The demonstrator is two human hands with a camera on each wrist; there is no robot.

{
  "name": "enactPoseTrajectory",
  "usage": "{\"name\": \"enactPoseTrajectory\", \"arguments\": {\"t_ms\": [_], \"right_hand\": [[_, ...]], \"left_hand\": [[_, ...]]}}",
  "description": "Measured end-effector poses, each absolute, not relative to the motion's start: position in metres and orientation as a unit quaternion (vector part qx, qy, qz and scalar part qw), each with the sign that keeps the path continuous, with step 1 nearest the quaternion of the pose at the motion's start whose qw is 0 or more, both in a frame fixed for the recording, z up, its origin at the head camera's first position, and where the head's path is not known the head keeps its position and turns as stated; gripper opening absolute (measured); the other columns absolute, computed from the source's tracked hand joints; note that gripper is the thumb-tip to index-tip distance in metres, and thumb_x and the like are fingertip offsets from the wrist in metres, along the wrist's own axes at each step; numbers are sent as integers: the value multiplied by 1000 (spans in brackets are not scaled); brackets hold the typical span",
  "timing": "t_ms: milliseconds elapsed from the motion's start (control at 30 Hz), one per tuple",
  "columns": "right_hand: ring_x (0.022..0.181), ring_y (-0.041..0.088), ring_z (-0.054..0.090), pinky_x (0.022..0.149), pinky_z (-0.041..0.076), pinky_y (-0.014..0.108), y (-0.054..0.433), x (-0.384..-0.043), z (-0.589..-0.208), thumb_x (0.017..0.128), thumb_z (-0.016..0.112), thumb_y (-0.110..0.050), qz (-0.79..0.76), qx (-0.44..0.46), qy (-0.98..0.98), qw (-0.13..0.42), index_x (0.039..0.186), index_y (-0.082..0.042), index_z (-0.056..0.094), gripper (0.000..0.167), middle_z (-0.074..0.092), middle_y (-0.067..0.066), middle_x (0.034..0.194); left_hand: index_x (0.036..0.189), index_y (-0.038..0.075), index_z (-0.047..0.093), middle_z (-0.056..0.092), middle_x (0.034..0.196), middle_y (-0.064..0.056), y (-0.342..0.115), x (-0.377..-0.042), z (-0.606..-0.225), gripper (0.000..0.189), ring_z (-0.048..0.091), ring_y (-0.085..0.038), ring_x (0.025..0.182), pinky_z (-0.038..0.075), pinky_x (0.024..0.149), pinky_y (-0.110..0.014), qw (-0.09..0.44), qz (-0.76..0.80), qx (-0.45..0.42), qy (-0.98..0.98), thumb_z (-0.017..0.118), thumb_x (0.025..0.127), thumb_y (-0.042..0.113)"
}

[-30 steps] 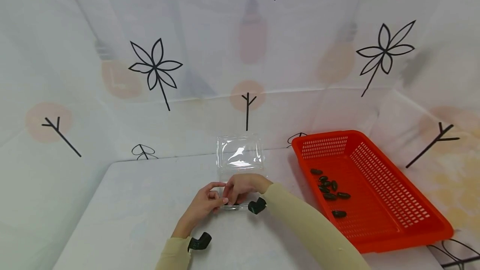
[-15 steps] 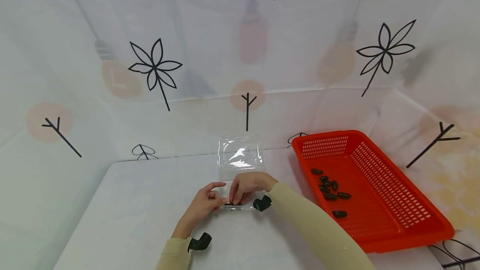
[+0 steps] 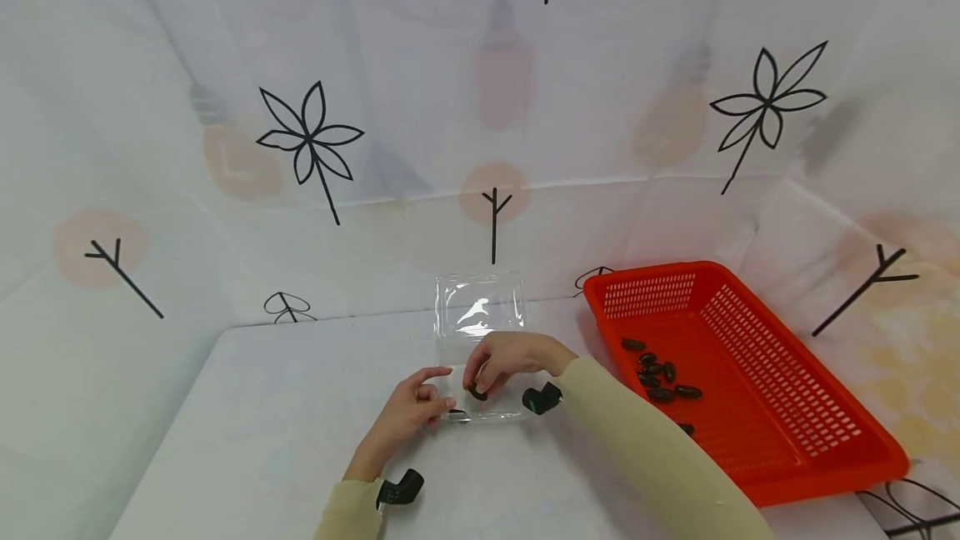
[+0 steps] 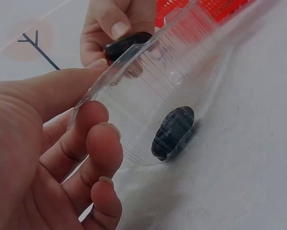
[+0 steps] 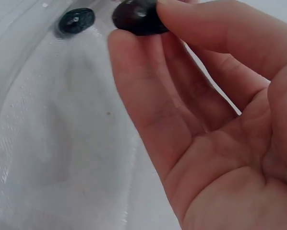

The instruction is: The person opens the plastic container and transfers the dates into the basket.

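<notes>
A clear plastic clamshell box (image 3: 491, 417) lies on the table with its lid (image 3: 480, 307) raised at the back. My left hand (image 3: 411, 407) holds the box's left front edge, thumb and curled fingers on either side of the wall in the left wrist view. One glossy dark oval piece (image 4: 174, 133) lies inside, low against the clear wall. My right hand (image 3: 506, 358) pinches a second dark oval piece (image 5: 139, 17) between thumb and fingertips, held above the box floor. What kind of thing these pieces are, I cannot tell.
To the right stands a red perforated plastic basket (image 3: 757, 407), with several similar dark oval pieces (image 3: 660, 394) near its left side. The white table (image 3: 247, 432) meets a patterned cloth backdrop (image 3: 420, 148) at the back.
My right hand has risen from the front of the box and moved slightly back and right, now lifting a dark oval piece. The left hand has stayed on the box edge.
</notes>
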State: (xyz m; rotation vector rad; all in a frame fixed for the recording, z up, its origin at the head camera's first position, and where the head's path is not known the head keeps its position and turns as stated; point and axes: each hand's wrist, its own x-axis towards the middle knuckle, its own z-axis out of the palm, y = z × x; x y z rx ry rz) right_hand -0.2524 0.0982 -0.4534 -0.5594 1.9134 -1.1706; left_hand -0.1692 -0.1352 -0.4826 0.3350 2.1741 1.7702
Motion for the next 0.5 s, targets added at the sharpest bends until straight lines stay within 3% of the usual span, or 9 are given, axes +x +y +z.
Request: {"name": "enactPoseTrajectory", "arguments": {"t_ms": [500], "right_hand": [[92, 27, 68, 84, 55, 38, 140, -253, -429, 91, 68, -5, -489, -229, 767, 348, 108, -4, 73, 17, 71, 10, 102]], "left_hand": [[138, -4, 50, 53, 68, -2, -136, -168, -484, 54, 50, -16, 60, 44, 63, -28, 160, 623, 119, 757, 73, 90, 7]]}}
